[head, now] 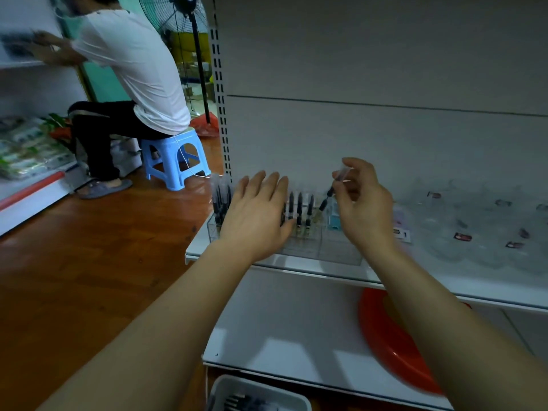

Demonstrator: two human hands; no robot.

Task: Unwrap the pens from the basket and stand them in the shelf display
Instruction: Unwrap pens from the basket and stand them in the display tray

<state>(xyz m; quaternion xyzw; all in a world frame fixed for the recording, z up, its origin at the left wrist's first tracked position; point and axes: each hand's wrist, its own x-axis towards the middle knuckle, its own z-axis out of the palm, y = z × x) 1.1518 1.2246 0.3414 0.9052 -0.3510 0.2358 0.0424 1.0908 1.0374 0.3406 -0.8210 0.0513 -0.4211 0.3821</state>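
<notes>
A clear plastic display holder [335, 247] stands on the white shelf [296, 264], with several black pens [299, 209] upright in it and more pens [221, 200] at its left end. My right hand [366, 209] pinches a pen [326, 200] by its clear top, tilted, its tip down over the holder. My left hand [256, 218] reaches flat with straight fingers against the holder's left half, hiding part of it. A white basket [261, 393] with wrapped pens shows at the bottom edge, below the shelves.
A red plastic basin [388, 345] lies on the lower shelf under my right arm. Clear packets [474, 229] cover the shelf to the right. A person [130, 75] sits on a blue stool [178, 158] at the left, by a standing fan [189, 13]. Brown wooden floor fills the left.
</notes>
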